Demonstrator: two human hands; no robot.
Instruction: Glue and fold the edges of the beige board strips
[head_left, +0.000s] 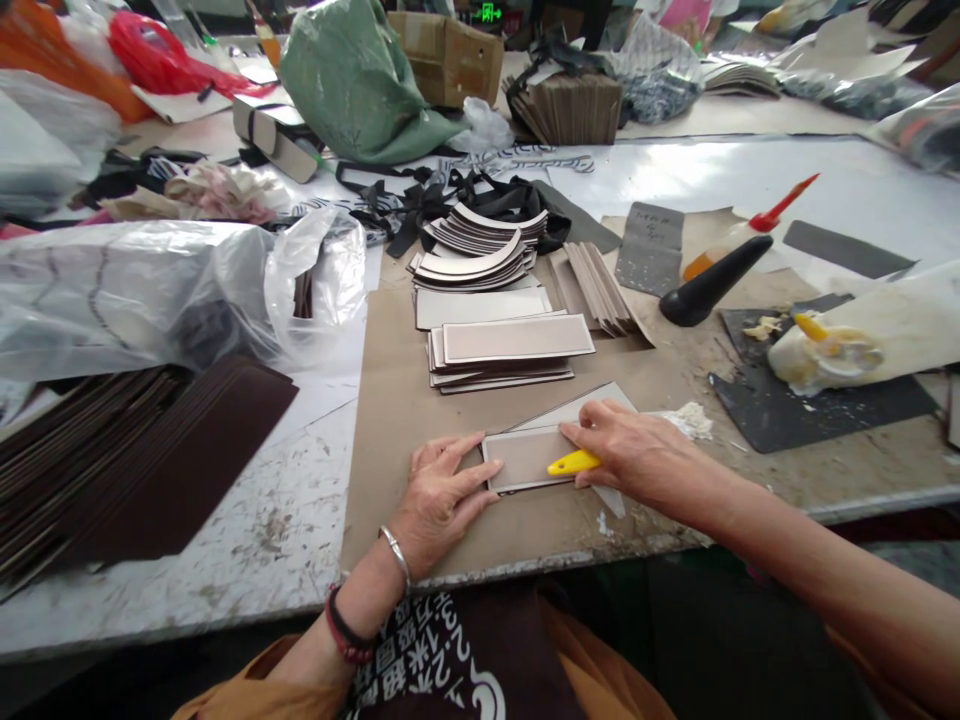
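A rectangular grey-beige panel with a pale border (525, 457) lies flat on brown paper in front of me. My left hand (448, 497) rests at the panel's left end, fingers stretched out and fingertips touching its edge. Over the right end, my right hand (626, 450) is closed round a tool with a yellow handle (574, 462); its working end is hidden by the hand. A pale sheet (600, 400) sticks out behind the panel. Just beyond stands a stack of similar bordered panels (517, 340).
Curved strips (480, 250) are piled behind the stack. To the right are a black cone (712, 285), a red-tipped bottle (780, 205) and a glue-smeared white container (862, 335). Dark brown panels (187, 470) and clear plastic bags (150, 290) lie left.
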